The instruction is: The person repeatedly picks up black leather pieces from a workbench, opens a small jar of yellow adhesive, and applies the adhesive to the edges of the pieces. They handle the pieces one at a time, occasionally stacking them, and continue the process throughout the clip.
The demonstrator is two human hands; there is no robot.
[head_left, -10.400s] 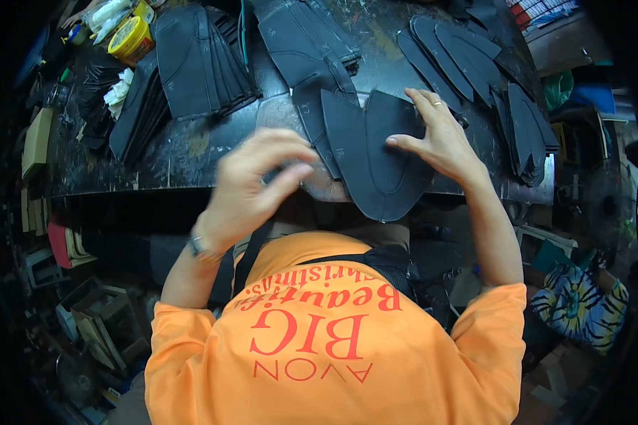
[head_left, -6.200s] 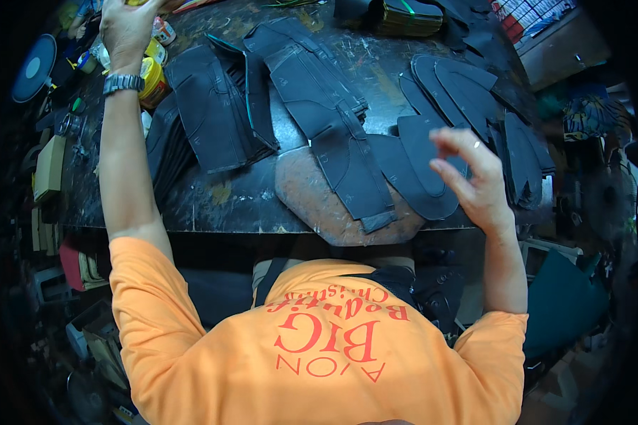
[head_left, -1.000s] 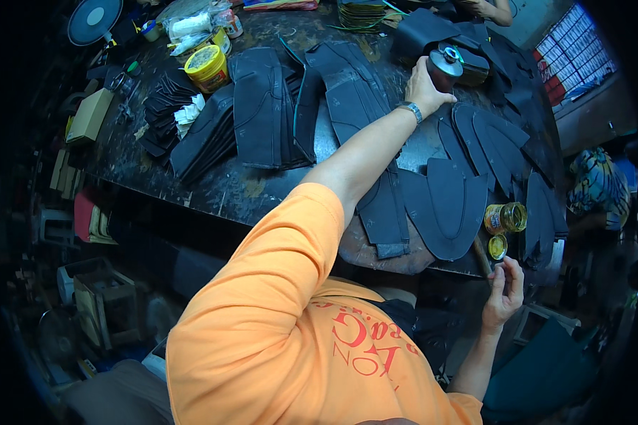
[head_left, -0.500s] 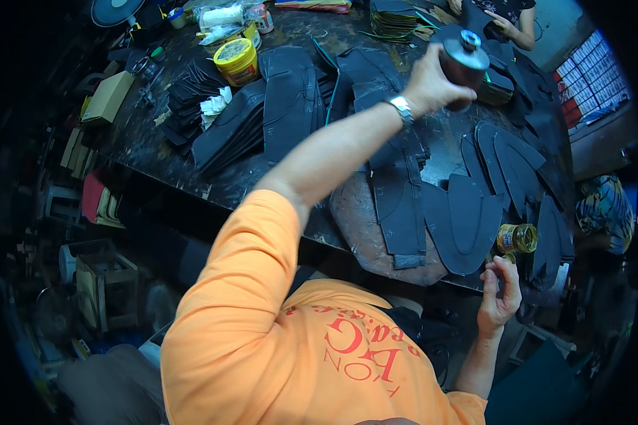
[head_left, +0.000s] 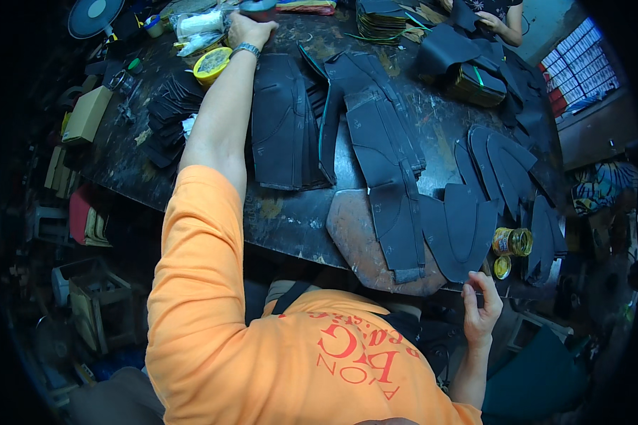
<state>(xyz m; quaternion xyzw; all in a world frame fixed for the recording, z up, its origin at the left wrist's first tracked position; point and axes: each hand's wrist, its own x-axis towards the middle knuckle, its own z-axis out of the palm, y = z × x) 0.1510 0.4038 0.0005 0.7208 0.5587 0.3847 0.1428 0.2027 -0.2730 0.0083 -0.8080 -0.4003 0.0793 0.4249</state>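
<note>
My left hand (head_left: pixel 250 30), at the far end of the table, is closed around a dark container with a metal top (head_left: pixel 259 6), partly cut off by the picture's upper edge. A yellow tub (head_left: pixel 211 65) stands just nearer than that hand. At the table's near right edge, my right hand (head_left: pixel 482 312) has half-curled fingers, the thumb apart from them, and nothing visible between. Beyond it a glass jar with a yellow label (head_left: pixel 512 241) lies beside a round yellow lid (head_left: pixel 502 267). A black curved piece (head_left: pixel 462 230) lies left of the jar.
Long black cut pieces (head_left: pixel 383 170) overlap a brown board (head_left: pixel 354 234) at the near edge. More black pieces (head_left: pixel 283 127) lie at centre-left. A cardboard box (head_left: pixel 87 115) sits at the left. Across the table are another person's hands (head_left: pixel 493 23).
My left hand has carried the dark container from the right side of the table to the far left. My right hand has drawn slightly left and nearer, away from the jar and lid.
</note>
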